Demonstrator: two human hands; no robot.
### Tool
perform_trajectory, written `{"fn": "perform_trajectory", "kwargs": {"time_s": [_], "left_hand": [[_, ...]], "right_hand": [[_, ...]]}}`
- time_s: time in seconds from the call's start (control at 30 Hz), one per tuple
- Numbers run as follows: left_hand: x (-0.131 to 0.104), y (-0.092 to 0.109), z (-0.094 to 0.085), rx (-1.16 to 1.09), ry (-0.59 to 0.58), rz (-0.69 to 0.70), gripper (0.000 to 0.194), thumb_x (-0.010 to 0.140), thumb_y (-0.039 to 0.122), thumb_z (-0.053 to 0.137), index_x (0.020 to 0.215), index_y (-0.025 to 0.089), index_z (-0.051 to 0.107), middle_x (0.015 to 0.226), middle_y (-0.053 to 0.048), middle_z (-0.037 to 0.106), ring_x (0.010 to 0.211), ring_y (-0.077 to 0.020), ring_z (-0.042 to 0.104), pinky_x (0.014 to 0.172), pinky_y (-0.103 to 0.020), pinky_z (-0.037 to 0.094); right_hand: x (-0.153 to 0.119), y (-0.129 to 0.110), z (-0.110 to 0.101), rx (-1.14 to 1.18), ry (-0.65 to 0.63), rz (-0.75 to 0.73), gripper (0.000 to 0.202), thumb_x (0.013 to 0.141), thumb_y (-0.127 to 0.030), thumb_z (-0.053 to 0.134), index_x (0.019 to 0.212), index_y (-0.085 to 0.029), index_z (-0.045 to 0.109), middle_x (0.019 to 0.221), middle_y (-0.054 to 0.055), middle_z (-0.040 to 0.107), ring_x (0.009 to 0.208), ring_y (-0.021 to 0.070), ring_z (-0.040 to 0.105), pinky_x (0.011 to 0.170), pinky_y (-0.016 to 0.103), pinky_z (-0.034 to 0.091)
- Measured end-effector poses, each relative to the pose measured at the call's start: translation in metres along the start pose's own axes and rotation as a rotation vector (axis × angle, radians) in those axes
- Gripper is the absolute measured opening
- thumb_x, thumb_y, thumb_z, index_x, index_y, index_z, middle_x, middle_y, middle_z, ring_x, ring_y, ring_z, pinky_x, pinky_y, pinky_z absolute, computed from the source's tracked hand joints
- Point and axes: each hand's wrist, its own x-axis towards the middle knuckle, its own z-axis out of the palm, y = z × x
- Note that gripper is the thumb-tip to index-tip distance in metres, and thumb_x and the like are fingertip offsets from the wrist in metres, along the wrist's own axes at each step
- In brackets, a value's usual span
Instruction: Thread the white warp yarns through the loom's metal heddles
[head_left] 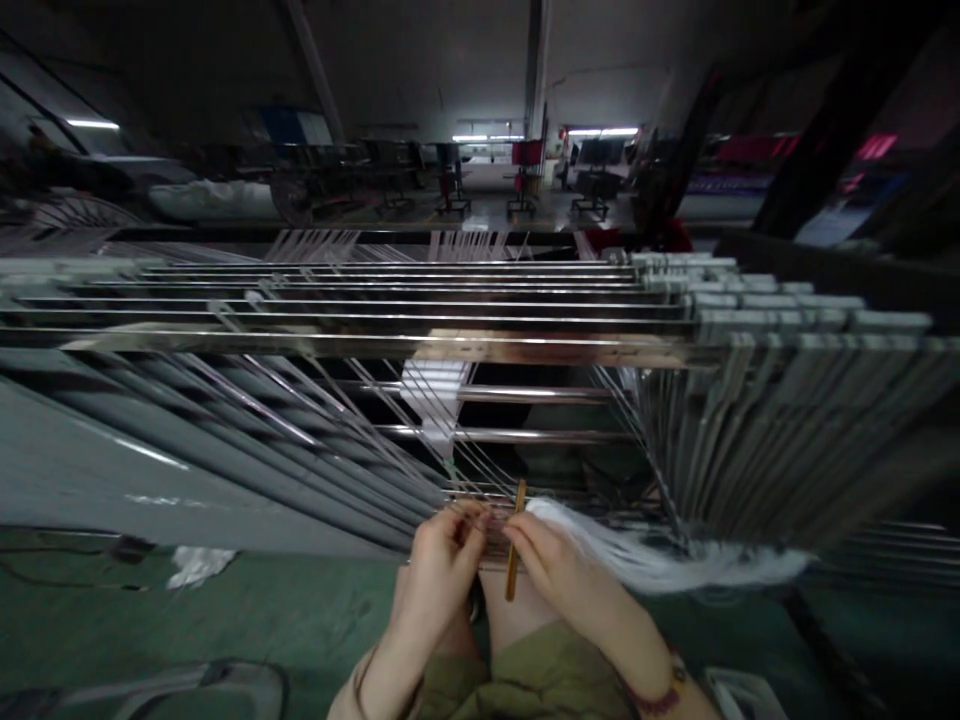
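Observation:
My left hand [448, 550] is closed in a pinch low in the middle of the head view, beside the lower ends of slanting metal strips and threads; what its fingertips hold is too small to make out. Just right of it, my right hand [551, 560] is closed on a thin yellow-brown stick [515, 545] that stands nearly upright. A bundle of white threads [645, 570] runs from beside my right hand toward the right. White paper [433, 390] hangs behind the threads above my hands.
Long metal rods with a wooden bar [555, 348] cross the view above my hands. Stacked grey metal strips [795, 420] fill the right side. White scrap [201, 565] lies on the green floor at left, above a curved grey frame [202, 680]. Machines stand behind.

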Motion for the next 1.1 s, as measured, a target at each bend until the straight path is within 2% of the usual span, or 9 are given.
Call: {"fn": "perform_trajectory", "kwargs": {"time_s": [0.1,0.2,0.27,0.33,0.47,0.6,0.73,0.9,1.1], "left_hand": [[-0.005,-0.005,-0.011,-0.010,0.213,0.006,0.019,0.086,0.032,0.053,0.097,0.018,0.059,0.057,0.003,0.060,0.042,-0.0119,0.054,0.039,-0.020,0.043],[-0.009,-0.004,-0.016,-0.083,0.548,0.272,0.047,0.087,0.029,0.055,0.130,0.026,0.037,0.110,-0.008,0.064,0.088,-0.0182,0.066,0.076,-0.033,0.054],[-0.009,0.000,-0.008,-0.243,0.615,0.450,0.060,0.087,0.031,0.056,0.139,0.032,0.024,0.135,-0.010,0.048,0.118,-0.0216,0.051,0.100,-0.043,0.039],[-0.008,0.007,0.010,-0.543,0.430,0.351,0.054,0.091,0.045,0.043,0.140,0.030,0.026,0.139,-0.010,0.046,0.128,-0.0216,0.041,0.108,-0.045,0.027],[-0.007,0.024,0.071,-1.061,-0.031,-0.175,0.077,0.085,0.068,0.012,0.138,0.018,0.034,0.137,-0.016,0.048,0.129,-0.0220,0.040,0.109,-0.040,0.026],[0.000,0.034,0.104,-0.715,-0.124,-0.126,0.076,0.089,0.059,0.003,0.127,0.011,0.049,0.120,-0.018,0.061,0.121,-0.0241,0.050,0.101,-0.040,0.037],[0.018,0.032,0.062,-0.392,-0.019,0.011,0.043,0.090,0.041,0.039,0.121,0.013,0.051,0.116,-0.015,0.062,0.109,-0.0231,0.058,0.093,-0.037,0.044],[0.033,0.035,-0.004,0.103,0.099,0.137,0.032,0.081,0.023,0.052,0.111,0.018,0.060,0.113,-0.012,0.063,0.105,-0.0270,0.058,0.095,-0.042,0.038],[0.029,0.039,-0.004,0.435,0.025,0.223,0.032,0.087,0.024,0.044,0.115,0.019,0.058,0.094,-0.009,0.069,0.085,-0.0222,0.065,0.076,-0.031,0.048]], "right_hand": [[-0.004,0.004,-0.002,0.004,0.039,0.003,0.019,0.095,-0.023,0.040,0.091,-0.022,0.059,0.079,0.002,0.065,0.074,0.0179,0.063,0.067,0.028,0.048],[-0.007,0.010,-0.013,0.077,0.106,0.024,0.018,0.095,-0.023,0.039,0.098,-0.021,0.057,0.087,0.003,0.066,0.081,0.0175,0.064,0.072,0.028,0.050],[-0.005,0.015,-0.020,0.101,0.277,0.058,0.017,0.095,-0.024,0.039,0.099,-0.021,0.055,0.087,0.003,0.067,0.081,0.0174,0.064,0.073,0.028,0.050],[0.004,0.018,-0.026,0.072,0.522,0.090,0.019,0.094,-0.026,0.038,0.096,-0.020,0.056,0.084,0.005,0.067,0.079,0.0185,0.064,0.071,0.029,0.051],[0.034,0.013,-0.029,0.000,0.794,0.106,0.027,0.092,-0.027,0.037,0.096,-0.015,0.061,0.095,0.014,0.067,0.091,0.0241,0.062,0.080,0.037,0.050],[0.054,0.001,-0.036,0.024,0.804,0.061,0.029,0.091,-0.026,0.040,0.099,-0.014,0.066,0.099,0.013,0.068,0.096,0.0246,0.061,0.084,0.039,0.049],[0.052,0.004,-0.053,0.112,0.804,0.033,0.025,0.088,-0.030,0.049,0.090,-0.017,0.070,0.091,0.010,0.071,0.088,0.0250,0.063,0.082,0.043,0.049],[0.048,0.012,-0.069,0.171,0.736,0.018,0.023,0.084,-0.034,0.055,0.083,-0.018,0.071,0.083,0.008,0.071,0.082,0.0261,0.064,0.080,0.049,0.048],[0.048,0.014,-0.071,0.211,0.652,-0.001,0.017,0.083,-0.030,0.059,0.083,-0.021,0.073,0.084,0.005,0.069,0.083,0.0245,0.063,0.082,0.046,0.048]]}}
